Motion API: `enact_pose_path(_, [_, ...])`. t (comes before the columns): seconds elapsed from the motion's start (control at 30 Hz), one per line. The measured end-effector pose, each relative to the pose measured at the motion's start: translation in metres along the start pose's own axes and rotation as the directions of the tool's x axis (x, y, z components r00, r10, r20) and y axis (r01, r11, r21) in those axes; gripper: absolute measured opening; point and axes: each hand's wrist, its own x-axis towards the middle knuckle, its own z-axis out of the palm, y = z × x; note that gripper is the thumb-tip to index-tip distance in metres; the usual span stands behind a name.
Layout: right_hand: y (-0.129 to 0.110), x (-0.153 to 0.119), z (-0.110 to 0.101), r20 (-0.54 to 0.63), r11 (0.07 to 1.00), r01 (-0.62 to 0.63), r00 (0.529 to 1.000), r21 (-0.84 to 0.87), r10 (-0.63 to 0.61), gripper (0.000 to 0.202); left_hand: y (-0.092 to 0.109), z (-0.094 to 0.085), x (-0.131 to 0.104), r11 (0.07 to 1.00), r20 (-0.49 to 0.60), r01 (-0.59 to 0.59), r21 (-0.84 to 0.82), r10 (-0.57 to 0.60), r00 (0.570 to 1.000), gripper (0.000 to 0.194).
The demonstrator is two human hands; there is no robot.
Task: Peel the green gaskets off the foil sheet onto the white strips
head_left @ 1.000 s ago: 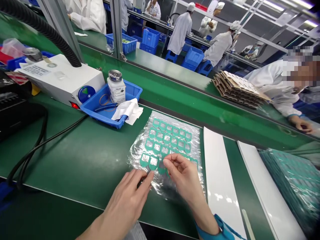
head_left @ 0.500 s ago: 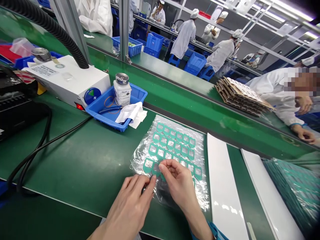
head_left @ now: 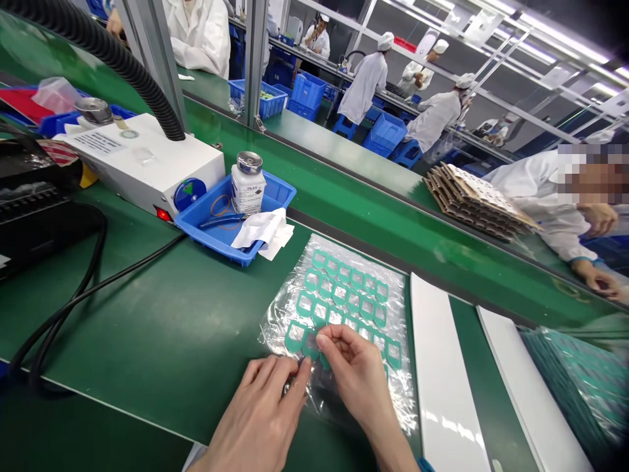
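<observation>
A clear plastic sheet (head_left: 388, 387) lies on the green bench, carrying rows of small teal frame-shaped pieces (head_left: 344, 295). My right hand (head_left: 351, 373) rests on the sheet's near edge, thumb and forefinger pinched on one teal piece in the front row. My left hand (head_left: 265, 413) lies flat beside it, fingertips pressing the sheet's near left edge, almost touching the right hand's fingers.
A blue tray (head_left: 275, 190) with a white bottle (head_left: 248, 183), rubber bands and a white cloth stands behind the sheet. A white machine (head_left: 142, 157) with a black hose is at left. Two white strips (head_left: 437, 367) lie at right. Across the belt are stacked cardboard (head_left: 476, 196) and a co-worker's hand (head_left: 597, 282).
Both hands have stayed on the sheet's near edge, the right fingers working the front-row piece. The view has shifted slightly, so everything sits lower and further right.
</observation>
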Motion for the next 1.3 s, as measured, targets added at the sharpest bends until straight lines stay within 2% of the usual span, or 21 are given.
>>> enact_pose_path(0.47, [-0.001, 0.002, 0.000, -0.011, 0.999, -0.004, 1.000, -0.044, 0.004, 0.033, 0.000, -0.006, 0.005, 1.000, -0.011, -0.009, 0.018, 0.009, 1.000, 0.043])
enact_pose_path(0.73, [-0.005, 0.003, -0.001, -0.008, 1.000, -0.016, 1.000, 0.018, 0.017, 0.033, 0.000, -0.005, 0.004, 0.999, -0.028, -0.006, 0.040, 0.007, 1.000, 0.041])
enact_pose_path(0.97, [-0.003, 0.002, 0.000, -0.018, 1.000, 0.003, 1.000, -0.021, -0.003, 0.031, 0.000, -0.010, 0.006, 0.999, -0.039, 0.011, 0.038, -0.009, 0.999, 0.038])
enact_pose_path(1.3, [-0.001, 0.002, 0.001, -0.003, 0.998, 0.005, 1.000, -0.062, -0.005, 0.031, 0.000, -0.006, 0.004, 0.998, -0.045, -0.005, 0.057, 0.008, 0.999, 0.036])
